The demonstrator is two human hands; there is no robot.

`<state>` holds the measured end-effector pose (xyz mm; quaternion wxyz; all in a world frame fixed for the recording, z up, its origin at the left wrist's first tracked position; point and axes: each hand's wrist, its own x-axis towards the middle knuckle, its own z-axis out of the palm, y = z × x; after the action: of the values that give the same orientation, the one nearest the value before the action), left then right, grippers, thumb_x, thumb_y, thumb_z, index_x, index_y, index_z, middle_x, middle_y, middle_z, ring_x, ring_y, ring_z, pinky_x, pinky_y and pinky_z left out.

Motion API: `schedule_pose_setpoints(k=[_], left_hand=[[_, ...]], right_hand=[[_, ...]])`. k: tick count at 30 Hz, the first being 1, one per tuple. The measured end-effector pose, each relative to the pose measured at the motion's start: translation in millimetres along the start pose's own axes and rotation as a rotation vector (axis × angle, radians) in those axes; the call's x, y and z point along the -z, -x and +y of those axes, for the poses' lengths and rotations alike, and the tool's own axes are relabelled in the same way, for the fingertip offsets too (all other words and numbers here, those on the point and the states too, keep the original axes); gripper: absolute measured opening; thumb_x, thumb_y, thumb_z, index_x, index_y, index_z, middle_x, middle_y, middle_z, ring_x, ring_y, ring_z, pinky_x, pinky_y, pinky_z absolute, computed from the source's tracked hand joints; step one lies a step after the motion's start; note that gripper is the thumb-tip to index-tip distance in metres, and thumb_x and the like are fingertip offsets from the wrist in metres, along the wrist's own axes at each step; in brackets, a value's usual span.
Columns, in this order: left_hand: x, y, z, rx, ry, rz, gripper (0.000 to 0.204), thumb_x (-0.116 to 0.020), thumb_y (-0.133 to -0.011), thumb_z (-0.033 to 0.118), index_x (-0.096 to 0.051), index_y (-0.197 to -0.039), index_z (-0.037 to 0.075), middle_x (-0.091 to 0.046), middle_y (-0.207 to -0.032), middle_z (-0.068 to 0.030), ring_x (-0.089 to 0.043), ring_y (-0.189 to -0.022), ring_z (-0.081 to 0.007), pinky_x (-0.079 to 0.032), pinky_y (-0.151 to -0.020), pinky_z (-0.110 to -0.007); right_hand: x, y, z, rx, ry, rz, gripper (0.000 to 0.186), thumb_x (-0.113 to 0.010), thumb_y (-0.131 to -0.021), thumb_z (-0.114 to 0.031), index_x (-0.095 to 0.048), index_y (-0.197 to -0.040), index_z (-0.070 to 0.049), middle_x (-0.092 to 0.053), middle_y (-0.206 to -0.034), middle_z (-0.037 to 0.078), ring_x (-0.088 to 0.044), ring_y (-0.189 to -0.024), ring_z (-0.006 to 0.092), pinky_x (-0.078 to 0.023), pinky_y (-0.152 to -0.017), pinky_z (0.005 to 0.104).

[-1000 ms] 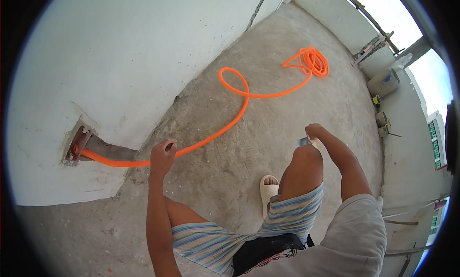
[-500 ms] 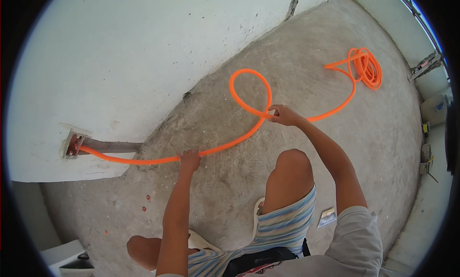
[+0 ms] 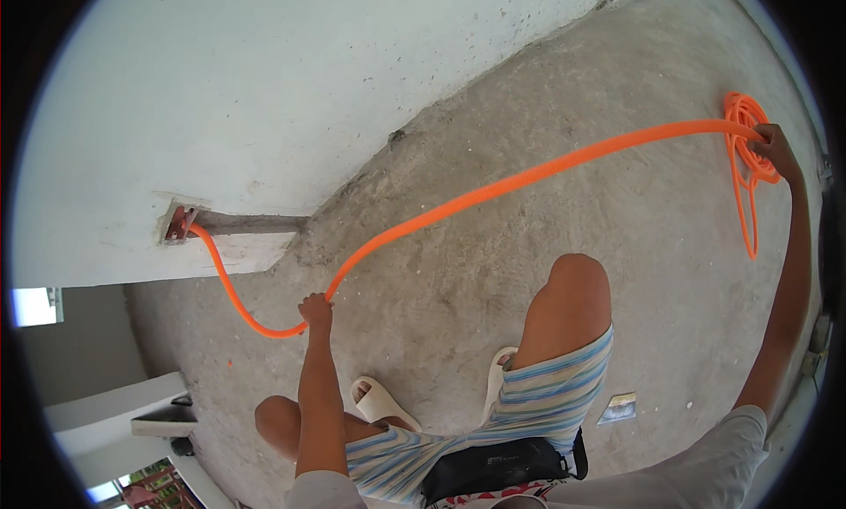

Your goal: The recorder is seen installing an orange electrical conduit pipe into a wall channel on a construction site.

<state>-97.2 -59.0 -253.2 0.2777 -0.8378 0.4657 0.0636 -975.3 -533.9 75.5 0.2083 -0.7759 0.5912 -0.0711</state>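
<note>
An orange corrugated hose [image 3: 493, 190] runs from a rusty-red box [image 3: 179, 223] recessed in the white wall, sags down to my left hand [image 3: 315, 310], then stretches up rightward. My left hand is closed on it at the lower middle. My right hand [image 3: 772, 148] grips it at the far right, arm extended, over a loose coil [image 3: 742, 218] of the same hose on the concrete floor. A groove [image 3: 251, 224] runs along the wall beside the box.
White wall [image 3: 220, 86] borders the rough concrete floor [image 3: 458, 289]. A flat metal-bladed tool [image 3: 619, 409] lies right of my knee. My cream sandals [image 3: 382, 402] are below. Concrete ledges [image 3: 115, 399] and openings show at lower left; objects line the right-hand wall.
Both hands moved from empty to gripping the hose. My right hand swung far up and right, the loop straightened, and the hose near the box now sags. My view turned.
</note>
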Motion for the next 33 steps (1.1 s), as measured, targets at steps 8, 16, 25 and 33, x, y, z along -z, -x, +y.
schedule_pose_setpoints(k=[8, 16, 25, 33], left_hand=[[-1, -9, 85, -0.422, -0.077, 0.259, 0.019, -0.053, -0.085, 0.015, -0.066, -0.098, 0.015, -0.063, -0.095, -0.0030, -0.061, -0.097, -0.0209, -0.036, -0.099, -0.047], [0, -5, 96, -0.491, 0.085, 0.323, 0.029, -0.054, -0.084, 0.010, -0.064, -0.109, 0.021, -0.060, -0.105, -0.0011, -0.052, -0.112, -0.0198, -0.028, -0.106, -0.053], [7, 21, 101, -0.276, 0.687, 0.488, 0.033, -0.063, -0.081, 0.016, -0.060, -0.114, 0.014, -0.053, -0.117, -0.0076, -0.044, -0.120, -0.0236, -0.026, -0.105, -0.054], [-2, -70, 35, 0.697, 1.439, 0.938, 0.043, -0.066, -0.084, 0.019, -0.050, -0.120, 0.001, -0.056, -0.112, -0.0139, -0.053, -0.104, -0.0300, -0.045, -0.088, -0.040]], right_hand=[[-183, -50, -36, -0.400, 1.127, -0.360, 0.068, -0.077, -0.067, -0.014, -0.048, -0.128, -0.009, -0.046, -0.133, 0.008, -0.041, -0.129, 0.0296, -0.032, -0.105, 0.0602], [-398, -50, -361, 0.780, -0.007, -0.360, 0.047, -0.066, -0.082, -0.025, -0.057, -0.121, -0.001, -0.060, -0.119, 0.021, -0.055, -0.113, 0.0370, -0.044, -0.095, 0.0446], [-611, 69, -462, 0.596, 0.294, -0.561, 0.037, -0.057, -0.086, -0.024, -0.059, -0.116, -0.004, -0.059, -0.117, 0.021, -0.059, -0.110, 0.0311, -0.048, -0.092, 0.0439], [-626, 83, -462, 0.371, 0.081, -0.469, 0.031, -0.061, -0.086, -0.032, -0.061, -0.100, -0.004, -0.065, -0.097, 0.020, -0.064, -0.091, 0.0382, -0.051, -0.077, 0.0484]])
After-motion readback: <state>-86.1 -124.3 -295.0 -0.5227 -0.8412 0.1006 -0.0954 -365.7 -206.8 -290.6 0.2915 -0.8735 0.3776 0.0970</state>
